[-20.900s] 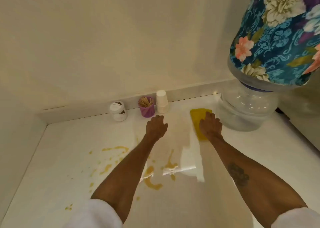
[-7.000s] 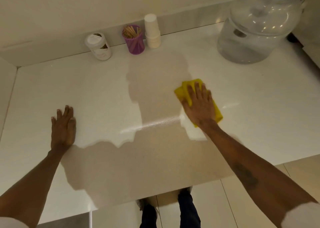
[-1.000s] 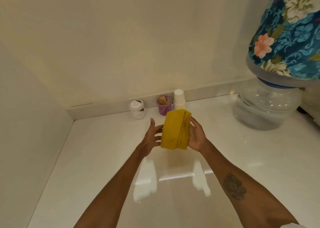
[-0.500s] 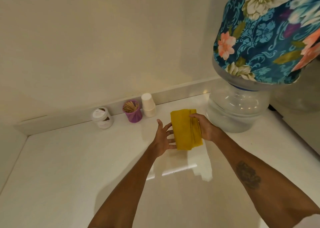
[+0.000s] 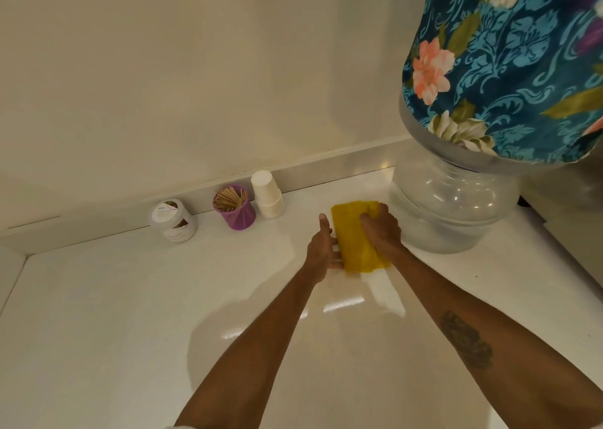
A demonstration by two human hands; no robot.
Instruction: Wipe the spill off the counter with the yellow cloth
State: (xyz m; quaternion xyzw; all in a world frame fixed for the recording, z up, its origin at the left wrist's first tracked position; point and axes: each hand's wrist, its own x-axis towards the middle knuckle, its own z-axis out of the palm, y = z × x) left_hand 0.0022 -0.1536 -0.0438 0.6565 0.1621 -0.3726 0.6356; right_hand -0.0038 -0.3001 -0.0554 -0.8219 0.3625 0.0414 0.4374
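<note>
The folded yellow cloth (image 5: 354, 239) is low over the white counter (image 5: 114, 314), near the back wall; whether it touches the surface is unclear. My right hand (image 5: 381, 229) lies on top of its right side, fingers curled over the far edge. My left hand (image 5: 321, 246) is against the cloth's left edge, thumb up, fingers reaching under or beside it. No yellow spill marks show on the counter around my arms; the surface looks glossy.
A clear water jug base (image 5: 450, 207) under a floral-covered bottle (image 5: 509, 66) stands right of the cloth. At the back wall stand stacked white paper cups (image 5: 267, 194), a purple holder of wooden sticks (image 5: 234, 207) and a white lidded jar (image 5: 173, 220).
The cloth, held up between both hands a second ago, has come down towards the counter. My right hand has shifted from its edge onto its top.
</note>
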